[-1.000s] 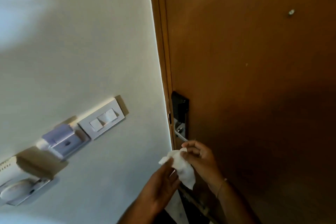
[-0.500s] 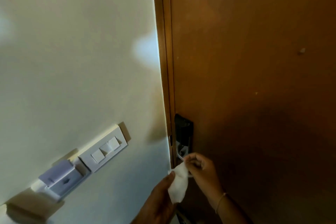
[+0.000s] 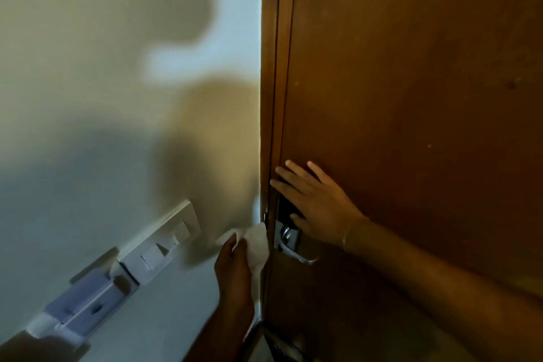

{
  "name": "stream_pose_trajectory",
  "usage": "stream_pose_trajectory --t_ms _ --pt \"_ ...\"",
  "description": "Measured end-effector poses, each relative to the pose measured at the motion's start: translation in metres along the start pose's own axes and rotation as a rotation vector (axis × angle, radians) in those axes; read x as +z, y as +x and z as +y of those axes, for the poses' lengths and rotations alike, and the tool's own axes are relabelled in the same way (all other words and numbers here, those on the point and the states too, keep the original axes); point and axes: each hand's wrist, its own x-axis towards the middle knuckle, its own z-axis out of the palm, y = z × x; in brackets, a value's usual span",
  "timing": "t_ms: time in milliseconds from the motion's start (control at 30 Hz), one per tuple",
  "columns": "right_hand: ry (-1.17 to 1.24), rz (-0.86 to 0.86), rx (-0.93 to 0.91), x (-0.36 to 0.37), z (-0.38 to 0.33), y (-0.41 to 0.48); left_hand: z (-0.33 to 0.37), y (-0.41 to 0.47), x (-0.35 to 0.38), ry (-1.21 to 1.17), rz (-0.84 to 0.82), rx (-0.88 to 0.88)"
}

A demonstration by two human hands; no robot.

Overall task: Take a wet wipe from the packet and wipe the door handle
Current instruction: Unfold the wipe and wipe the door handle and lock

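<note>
A white wet wipe [image 3: 255, 241] is pinched in my left hand [image 3: 235, 270], just left of the door's edge. The silver lever door handle [image 3: 293, 250] sticks out from a black lock plate [image 3: 284, 214] on the brown wooden door [image 3: 411, 97]. My right hand [image 3: 314, 203] lies flat with spread fingers on the door, over the top of the lock plate and above the handle. The wipe hangs beside the handle, apart from it. No packet is in view.
A cream wall [image 3: 102, 67] fills the left, with a white switch plate [image 3: 173, 235] and a grey-blue wall fitting [image 3: 85, 303] below it. The wooden door frame [image 3: 270, 67] runs up beside the door edge.
My right hand has let go of the wipe and moved up flat onto the door above the handle. The left hand alone now holds the wipe. The view shifted closer and upward.
</note>
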Motion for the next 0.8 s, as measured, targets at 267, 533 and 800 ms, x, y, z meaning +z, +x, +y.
stream_pose_trajectory --t_ms 267,533,800 --pt "-0.514 -0.227 -0.113 0.024 0.015 0.018 -0.037 0.025 0.049 0.221 -0.241 0.009" --pt "-0.533 -0.178 -0.155 0.044 0.018 0.008 -0.074 0.042 0.048 0.080 -0.099 -0.014" --pt "-0.570 -0.201 -0.157 0.041 0.016 0.008 -0.066 0.058 0.062 0.011 -0.071 -0.042"
